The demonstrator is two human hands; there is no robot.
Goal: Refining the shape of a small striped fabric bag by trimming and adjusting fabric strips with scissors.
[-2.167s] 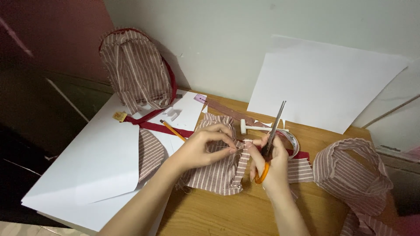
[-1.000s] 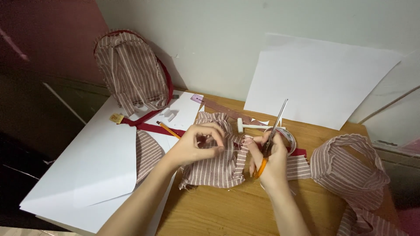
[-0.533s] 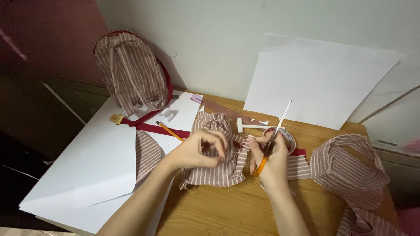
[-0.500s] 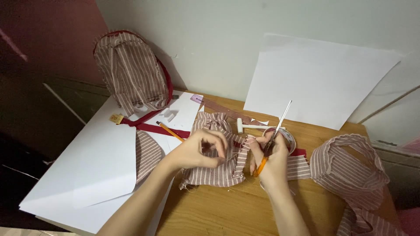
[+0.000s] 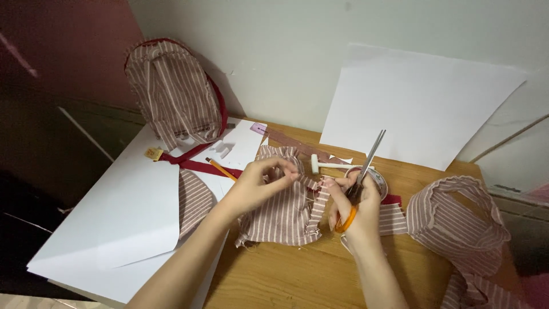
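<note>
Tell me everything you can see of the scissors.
The scissors have long, slim silver blades and orange handles, metal and plastic by the look. The right hand holds them by the handles, the blades pointing up and away toward the wall, tilted slightly right, closed or nearly so. They sit above the wooden table, just right of the striped fabric piece that the left hand pinches. The blades cross in front of a roll of tape; the handles are mostly hidden by the fingers.

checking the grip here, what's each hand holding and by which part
Right hand holds the scissors by their orange handle loops, blades pointing up. Left hand pinches the top edge of the striped fabric piece with its fingertips.
</note>
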